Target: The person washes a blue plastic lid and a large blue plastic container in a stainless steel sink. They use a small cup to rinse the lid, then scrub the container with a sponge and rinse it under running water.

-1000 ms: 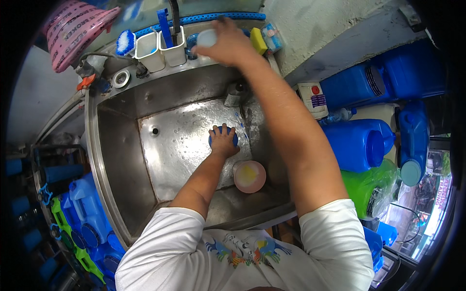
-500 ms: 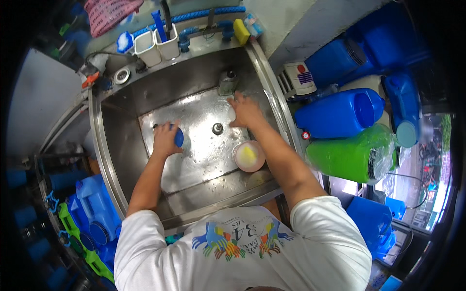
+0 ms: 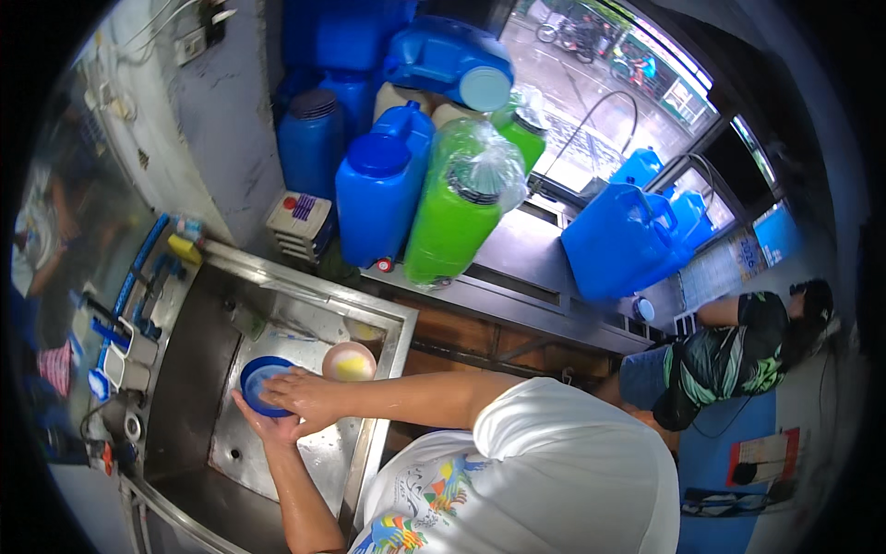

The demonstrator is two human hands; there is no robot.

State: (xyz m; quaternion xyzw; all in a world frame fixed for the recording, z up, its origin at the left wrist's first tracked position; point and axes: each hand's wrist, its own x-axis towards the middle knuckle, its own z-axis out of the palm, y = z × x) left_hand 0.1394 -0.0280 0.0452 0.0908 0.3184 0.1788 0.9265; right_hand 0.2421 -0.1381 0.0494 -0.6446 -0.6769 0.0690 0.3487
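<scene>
steel walls of a deep sink [image 3: 189, 388] surround the hands, with a crowded room beyond. the left hand [image 3: 268, 423] grasps a round blue dish [image 3: 261, 370] from its near side, palm below and fingers up along the edge, over the sink floor. the right hand [image 3: 309, 395] lies across the dish's right side, fingers reaching inside; whether they pinch anything, i cannot tell.

the skin looks wet, so a hard push on one side could well tip the dish off the left palm and spill whatever it holds. just right and far of it sits a pink bowl [image 3: 349, 360]; the right forearm is near enough that a careless swing might knock it over.

hard to make out: the pale stuff in the dish, the yellow patch in the bowl, and whether the dish touches the sink floor. a bottle [image 3: 247, 321] by the far wall is dim. the right arm and white shirt cover the near right corner. farther out, blue jugs [image 3: 383, 189] overlap one another, and a co-worker [image 3: 729, 355] on the right has both hands out of sight.
</scene>
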